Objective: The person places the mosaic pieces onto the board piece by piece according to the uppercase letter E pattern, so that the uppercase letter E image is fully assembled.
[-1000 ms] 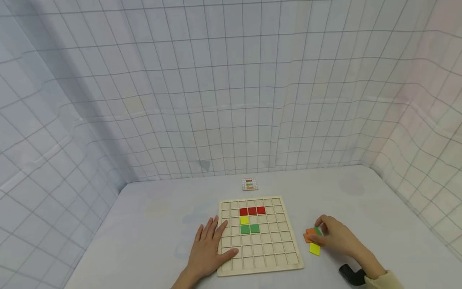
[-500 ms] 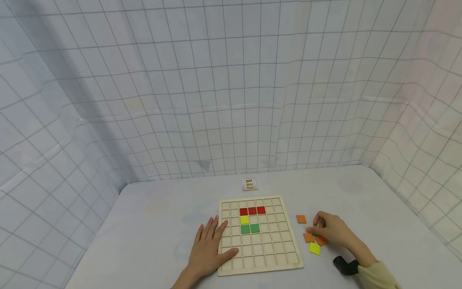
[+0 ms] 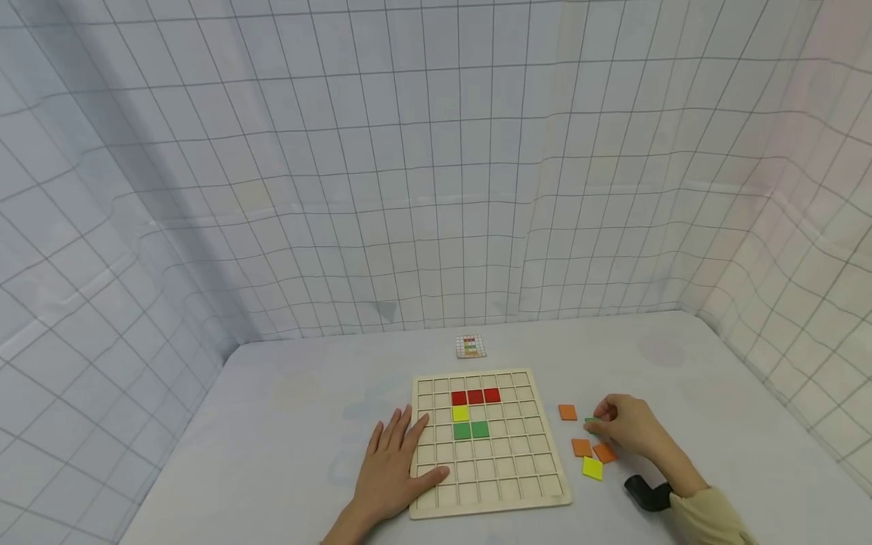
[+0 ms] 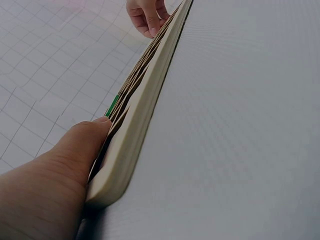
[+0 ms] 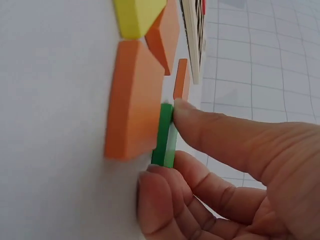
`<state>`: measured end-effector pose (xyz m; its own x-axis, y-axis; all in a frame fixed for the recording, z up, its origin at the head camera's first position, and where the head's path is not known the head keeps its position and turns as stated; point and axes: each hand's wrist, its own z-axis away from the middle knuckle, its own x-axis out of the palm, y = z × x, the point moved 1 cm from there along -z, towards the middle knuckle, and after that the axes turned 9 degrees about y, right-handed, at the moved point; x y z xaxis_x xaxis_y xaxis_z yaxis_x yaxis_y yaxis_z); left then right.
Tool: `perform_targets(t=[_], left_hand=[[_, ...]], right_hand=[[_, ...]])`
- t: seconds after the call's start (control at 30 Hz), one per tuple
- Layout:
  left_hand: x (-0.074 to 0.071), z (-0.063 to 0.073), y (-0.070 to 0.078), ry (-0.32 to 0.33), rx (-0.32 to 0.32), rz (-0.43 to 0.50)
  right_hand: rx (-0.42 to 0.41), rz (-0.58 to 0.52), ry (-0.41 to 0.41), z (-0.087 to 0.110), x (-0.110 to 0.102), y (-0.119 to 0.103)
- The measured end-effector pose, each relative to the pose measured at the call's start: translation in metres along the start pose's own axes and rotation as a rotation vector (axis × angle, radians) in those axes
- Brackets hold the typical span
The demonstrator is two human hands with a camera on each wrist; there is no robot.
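A pale wooden grid board point(image 3: 507, 473) lies on the table, and my left hand point(image 3: 391, 469) rests spread along its left edge with the thumb over the frame. Set in the grid are three red tiles point(image 3: 474, 397), a yellow tile point(image 3: 460, 413) and two green tiles point(image 3: 480, 429). Right of the board, my right hand point(image 3: 630, 425) pinches a loose green tile point(image 5: 163, 135) between thumb and fingers, low over the table. Around it lie three orange tiles point(image 3: 582, 447) and another yellow tile point(image 3: 593, 468). The right fingertips partly cover the green tile.
Behind the board lies a small card point(image 3: 471, 347) printed with a coloured grid pattern. A black angled object point(image 3: 647, 493) sits by the right wrist. White cloth with grid lines point(image 3: 443, 189) walls the table's back and sides.
An orange tile has come off the pile and lies apart, nearer the board. My right hand has moved slightly away from me, drawing the green tile off the other tiles. The left hand stays put.
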<state>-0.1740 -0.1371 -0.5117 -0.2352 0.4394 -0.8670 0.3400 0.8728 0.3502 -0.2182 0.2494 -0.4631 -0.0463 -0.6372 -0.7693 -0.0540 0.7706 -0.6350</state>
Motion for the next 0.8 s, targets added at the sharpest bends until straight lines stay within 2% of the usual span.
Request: perform_targets(t=[0.33,0.6,0.8], left_hand=[[-0.0016,0.001,0.0009,-0.001,-0.003,-0.001],[-0.0015,0.001,0.0003,-0.005,-0.002,-0.004],[-0.0011,0.0015,0.0002,0.0,0.003,0.0]], right_hand=[[-0.054,-0.056,-0.003,-0.0067,0.0038,-0.0048],[-0.098,-0.008,0.043,-0.0046,0.0061,-0.0066],[-0.117,-0.012,0.059,-0.0031,0.0088,-0.0033]])
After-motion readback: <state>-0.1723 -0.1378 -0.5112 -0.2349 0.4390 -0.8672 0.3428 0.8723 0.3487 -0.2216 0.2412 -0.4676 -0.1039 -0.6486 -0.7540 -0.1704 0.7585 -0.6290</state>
